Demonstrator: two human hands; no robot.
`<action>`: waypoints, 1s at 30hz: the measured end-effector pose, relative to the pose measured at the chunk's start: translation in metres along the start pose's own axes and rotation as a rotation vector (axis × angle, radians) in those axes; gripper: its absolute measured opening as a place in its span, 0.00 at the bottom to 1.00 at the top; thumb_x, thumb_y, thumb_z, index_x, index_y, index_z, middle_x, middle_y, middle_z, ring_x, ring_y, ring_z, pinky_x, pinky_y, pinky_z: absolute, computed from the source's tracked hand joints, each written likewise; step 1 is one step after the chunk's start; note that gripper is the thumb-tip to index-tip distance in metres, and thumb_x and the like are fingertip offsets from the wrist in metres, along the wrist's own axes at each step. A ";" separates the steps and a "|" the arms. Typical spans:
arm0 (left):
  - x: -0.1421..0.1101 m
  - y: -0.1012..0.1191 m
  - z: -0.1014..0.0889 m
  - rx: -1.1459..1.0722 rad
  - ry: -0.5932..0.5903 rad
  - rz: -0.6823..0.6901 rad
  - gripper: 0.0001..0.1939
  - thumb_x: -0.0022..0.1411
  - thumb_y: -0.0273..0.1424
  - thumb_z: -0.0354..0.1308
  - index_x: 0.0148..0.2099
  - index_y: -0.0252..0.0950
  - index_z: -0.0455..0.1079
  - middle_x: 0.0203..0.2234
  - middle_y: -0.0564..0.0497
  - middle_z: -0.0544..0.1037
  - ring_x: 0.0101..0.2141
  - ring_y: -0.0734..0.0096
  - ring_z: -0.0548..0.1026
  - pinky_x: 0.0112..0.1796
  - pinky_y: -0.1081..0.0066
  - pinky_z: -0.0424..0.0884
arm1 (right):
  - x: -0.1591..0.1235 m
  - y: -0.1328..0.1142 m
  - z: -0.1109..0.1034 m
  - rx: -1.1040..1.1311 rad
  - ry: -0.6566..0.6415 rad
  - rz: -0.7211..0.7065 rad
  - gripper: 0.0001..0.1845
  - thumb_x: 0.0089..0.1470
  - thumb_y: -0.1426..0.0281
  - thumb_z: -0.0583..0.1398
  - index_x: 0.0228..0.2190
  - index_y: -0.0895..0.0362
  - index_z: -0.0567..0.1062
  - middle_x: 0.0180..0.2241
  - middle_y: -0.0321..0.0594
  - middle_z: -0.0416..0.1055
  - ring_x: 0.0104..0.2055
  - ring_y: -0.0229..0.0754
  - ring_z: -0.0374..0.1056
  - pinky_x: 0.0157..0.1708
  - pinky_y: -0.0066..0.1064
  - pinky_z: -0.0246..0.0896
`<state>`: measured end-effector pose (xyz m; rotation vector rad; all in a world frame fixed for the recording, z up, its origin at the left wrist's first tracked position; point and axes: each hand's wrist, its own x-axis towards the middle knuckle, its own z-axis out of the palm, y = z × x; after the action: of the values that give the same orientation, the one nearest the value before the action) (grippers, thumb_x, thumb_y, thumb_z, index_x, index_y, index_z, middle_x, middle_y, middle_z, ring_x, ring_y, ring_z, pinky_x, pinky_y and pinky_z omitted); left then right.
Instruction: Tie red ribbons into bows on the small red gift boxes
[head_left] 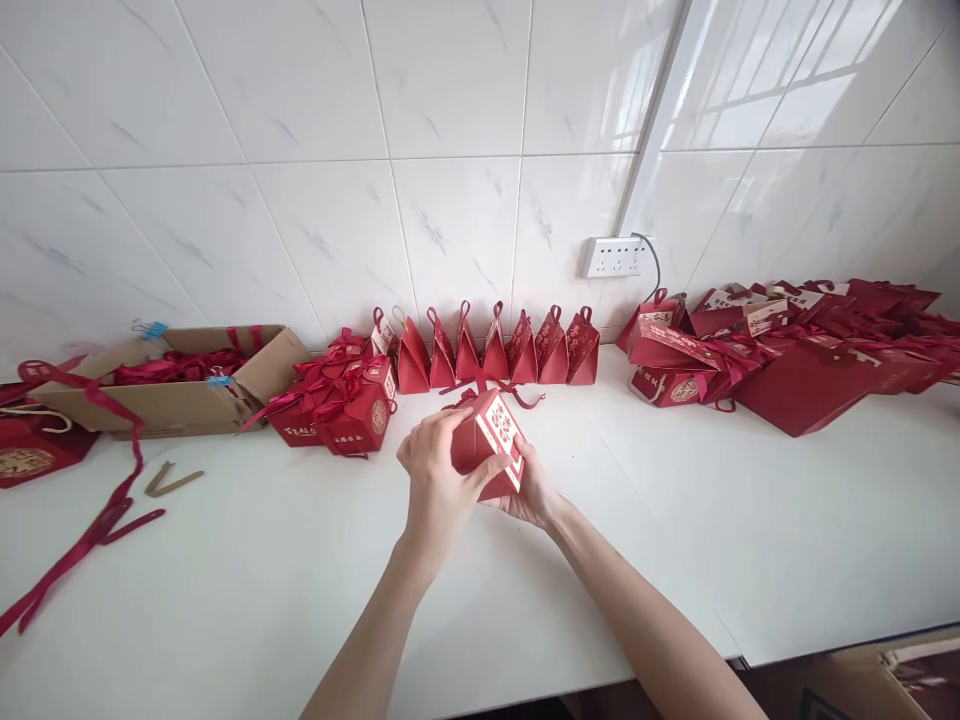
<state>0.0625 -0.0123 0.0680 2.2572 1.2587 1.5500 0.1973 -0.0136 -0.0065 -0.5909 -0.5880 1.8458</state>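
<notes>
Both my hands hold a red gift box (472,445) with a cream panel of red characters on its side, just above the white table. My left hand (439,465) grips it from the left, fingers over the top and thumb on the near face. My right hand (534,490) supports it from below and the right, with the thumb against the patterned panel. Dark red ribbon (525,388) trails from the far side of the box. Behind it, a row of several upright red triangular boxes (466,352) with loop handles stands along the wall.
Left of my hands sits a cluster of ribbon-tied boxes (358,415). Farther left are an open cardboard box (176,408) of red ribbon, loose ribbon (124,490) and a tan strip (174,483). A heap of red boxes (814,375) lies right, near a wall socket (615,258).
</notes>
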 end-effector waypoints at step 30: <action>-0.120 0.028 0.020 -0.139 -0.577 0.722 0.20 0.58 0.26 0.50 0.53 0.37 0.69 0.60 0.44 0.61 0.61 0.58 0.57 0.61 0.53 0.52 | -0.048 -0.047 0.006 -0.299 -0.062 -0.620 0.35 0.28 0.59 0.73 0.41 0.55 0.71 0.42 0.43 0.73 0.45 0.50 0.70 0.48 0.46 0.64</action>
<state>0.0791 -0.1064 -0.0123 2.9058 0.1827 0.9187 0.2411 -0.0447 0.0342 -0.4749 -0.9759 1.2035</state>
